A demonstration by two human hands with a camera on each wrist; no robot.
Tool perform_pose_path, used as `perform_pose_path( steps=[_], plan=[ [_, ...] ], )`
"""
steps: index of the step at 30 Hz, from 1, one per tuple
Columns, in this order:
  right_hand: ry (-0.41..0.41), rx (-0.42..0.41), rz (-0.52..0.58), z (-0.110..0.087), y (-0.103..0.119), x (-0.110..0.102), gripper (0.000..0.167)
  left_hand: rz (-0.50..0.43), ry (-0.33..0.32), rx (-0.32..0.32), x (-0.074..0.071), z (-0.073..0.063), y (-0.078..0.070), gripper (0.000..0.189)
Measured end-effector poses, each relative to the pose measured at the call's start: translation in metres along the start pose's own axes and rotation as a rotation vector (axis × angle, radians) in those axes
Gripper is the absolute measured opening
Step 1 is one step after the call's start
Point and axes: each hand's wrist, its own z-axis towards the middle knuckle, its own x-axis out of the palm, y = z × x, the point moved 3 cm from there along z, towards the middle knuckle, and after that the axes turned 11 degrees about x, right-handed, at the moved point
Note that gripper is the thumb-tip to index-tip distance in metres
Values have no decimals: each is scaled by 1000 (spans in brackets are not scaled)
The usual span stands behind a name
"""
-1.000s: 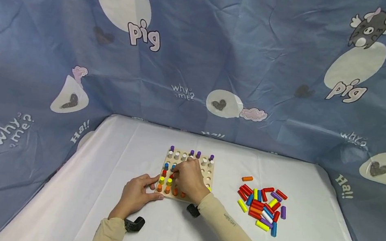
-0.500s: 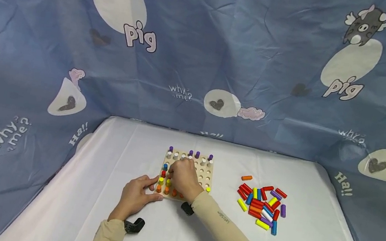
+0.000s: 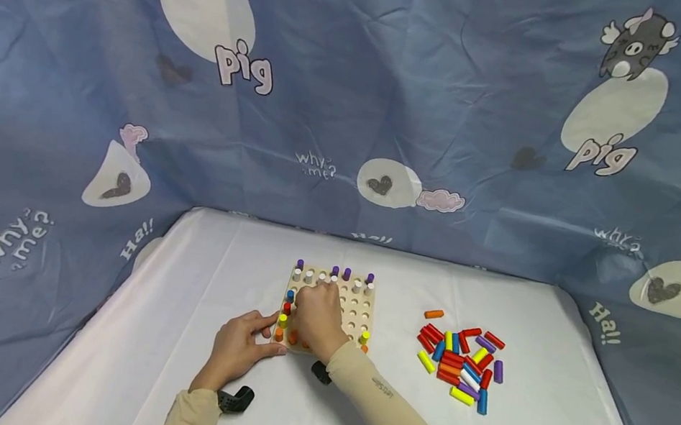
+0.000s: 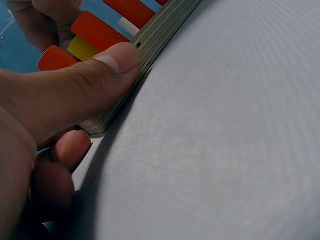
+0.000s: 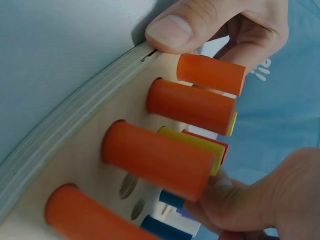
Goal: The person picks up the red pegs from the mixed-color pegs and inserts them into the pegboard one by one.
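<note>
A square wooden pegboard (image 3: 359,323) stands on the table with coloured pegs upright in rows. Its near-left corner is gripped by my left hand (image 3: 240,344); in the left wrist view the thumb (image 4: 100,80) lies along the layered edge. My right hand (image 3: 321,317) is curled over the board's left-middle part, fingers down among the pegs. The right wrist view has its fingertips (image 5: 212,200) pinched beside a yellow peg (image 5: 192,142) and a blue peg (image 5: 171,199); the pinched peg's colour is hidden. Orange pegs (image 5: 155,155) line the near row.
A loose heap of red, yellow, blue, purple and white pegs (image 3: 453,359) lies right of the board, with an orange peg (image 3: 434,313) apart from it. White cloth (image 3: 231,248) covers the table. A blue printed curtain (image 3: 303,106) rises behind and at the sides.
My right hand has shifted a little left over the board, uncovering more holes on its right side. My left hand keeps its grip at the corner. The head view has drifted slightly.
</note>
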Motion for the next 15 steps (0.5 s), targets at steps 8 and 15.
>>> perform_pose_path(
  steps=[8,15],
  plan=[
    [7,43,-47,2,1,-2,23,-10,17,-7,-1,1,-2,73],
    [89,38,-89,4,1,-5,19,-5,7,-16,-1,1,-4,72]
  ],
)
